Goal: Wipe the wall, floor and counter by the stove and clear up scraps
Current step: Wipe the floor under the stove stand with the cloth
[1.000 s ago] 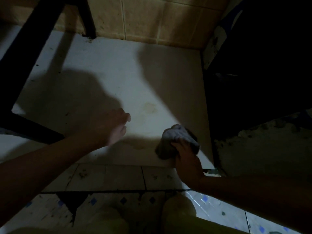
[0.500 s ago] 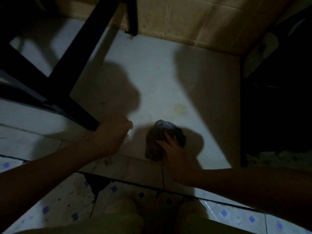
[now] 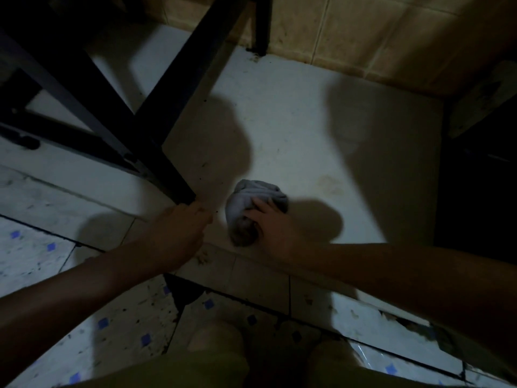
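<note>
Item: grey rag point(image 3: 253, 211), bunched, lying on the pale floor slab point(image 3: 293, 130) near its front edge, under my right hand point(image 3: 272, 222), whose grip is clenched over it. Item: left hand point(image 3: 181, 228), just beside the rag at the foot of the black frame leg point(image 3: 167, 169), fingers curled; I cannot tell whether its grip has the leg or nothing. Surroundings: tan tiled wall point(image 3: 349, 32) behind the slab, speckled blue-dotted floor tiles point(image 3: 36, 256) in front, my knees at the bottom.
</note>
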### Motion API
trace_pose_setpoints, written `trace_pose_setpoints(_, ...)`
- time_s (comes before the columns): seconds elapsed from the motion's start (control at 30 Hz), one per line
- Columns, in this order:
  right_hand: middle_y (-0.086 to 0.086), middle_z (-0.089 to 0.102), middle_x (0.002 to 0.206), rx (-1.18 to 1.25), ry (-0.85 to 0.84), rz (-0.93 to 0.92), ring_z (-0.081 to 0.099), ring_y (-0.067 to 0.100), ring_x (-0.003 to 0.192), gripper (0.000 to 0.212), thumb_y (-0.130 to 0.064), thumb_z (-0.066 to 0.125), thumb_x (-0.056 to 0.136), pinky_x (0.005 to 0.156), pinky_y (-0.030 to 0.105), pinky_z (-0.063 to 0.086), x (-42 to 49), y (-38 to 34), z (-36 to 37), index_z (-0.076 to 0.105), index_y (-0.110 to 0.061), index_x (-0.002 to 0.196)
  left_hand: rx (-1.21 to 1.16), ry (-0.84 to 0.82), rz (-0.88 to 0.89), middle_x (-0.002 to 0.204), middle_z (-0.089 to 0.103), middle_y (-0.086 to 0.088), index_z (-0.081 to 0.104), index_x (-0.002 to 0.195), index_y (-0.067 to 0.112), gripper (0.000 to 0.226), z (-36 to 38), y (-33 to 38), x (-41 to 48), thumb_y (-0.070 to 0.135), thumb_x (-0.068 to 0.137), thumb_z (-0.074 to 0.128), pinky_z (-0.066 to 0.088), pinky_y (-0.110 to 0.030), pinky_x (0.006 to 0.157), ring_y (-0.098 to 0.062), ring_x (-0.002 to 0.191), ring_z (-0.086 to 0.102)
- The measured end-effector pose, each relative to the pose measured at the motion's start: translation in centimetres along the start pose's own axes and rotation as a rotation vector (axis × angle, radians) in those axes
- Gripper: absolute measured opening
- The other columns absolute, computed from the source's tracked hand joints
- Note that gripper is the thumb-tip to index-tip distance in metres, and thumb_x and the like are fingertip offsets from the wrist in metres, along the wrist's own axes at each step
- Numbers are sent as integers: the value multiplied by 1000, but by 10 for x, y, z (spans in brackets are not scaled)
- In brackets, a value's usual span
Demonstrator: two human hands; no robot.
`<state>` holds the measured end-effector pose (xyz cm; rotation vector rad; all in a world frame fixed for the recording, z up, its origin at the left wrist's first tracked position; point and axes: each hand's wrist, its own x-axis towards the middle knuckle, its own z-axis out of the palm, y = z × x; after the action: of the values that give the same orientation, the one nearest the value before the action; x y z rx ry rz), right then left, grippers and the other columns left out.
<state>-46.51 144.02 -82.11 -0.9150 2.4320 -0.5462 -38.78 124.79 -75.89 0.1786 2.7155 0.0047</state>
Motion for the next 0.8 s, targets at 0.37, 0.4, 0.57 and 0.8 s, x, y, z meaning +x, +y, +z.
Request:
trace_pose_setpoints(0.37, 15, 27, 153, 123, 100, 86, 21, 33, 143, 43, -2, 44, 92, 116, 34, 12, 0, 70, -30, 49, -10, 134, 1, 33, 58, 131, 45, 0, 42, 132, 20, 35, -3, 15, 17, 22, 97, 42, 37, -28, 89, -17, 117, 45)
trace_pose_setpoints(0.4, 15, 26, 154, 126, 127, 120, 20, 31, 144, 40, -7, 44, 95, 116, 30, 8, -5, 78, -32, 48, -11, 135, -12, 44, 74, 130, 46, 0, 43, 131, 20, 35, -4, 18, 21, 22, 96, 43, 37, -27, 88, -16, 116, 46)
trace_pose_setpoints(0.57, 5, 21, 157, 101, 213, 261, 18, 20, 145, 39, -15, 42, 99, 117, 25, 9, -44, 107, -43, 46, -20, 137, -50, 90, 174, 120, 54, -5, 52, 122, 14, 30, -9, 27, 49, 18, 92, 47, 36, -29, 86, -21, 107, 51)
trace_pose_setpoints(0.8, 8, 22, 156, 71, 309, 416, 23, 29, 143, 44, -10, 46, 96, 116, 37, 24, -108, 119, -29, 43, -16, 139, -37, 71, 217, 117, 59, -8, 55, 120, 14, 32, -12, 37, 75, 17, 89, 53, 46, -33, 86, -24, 99, 59)
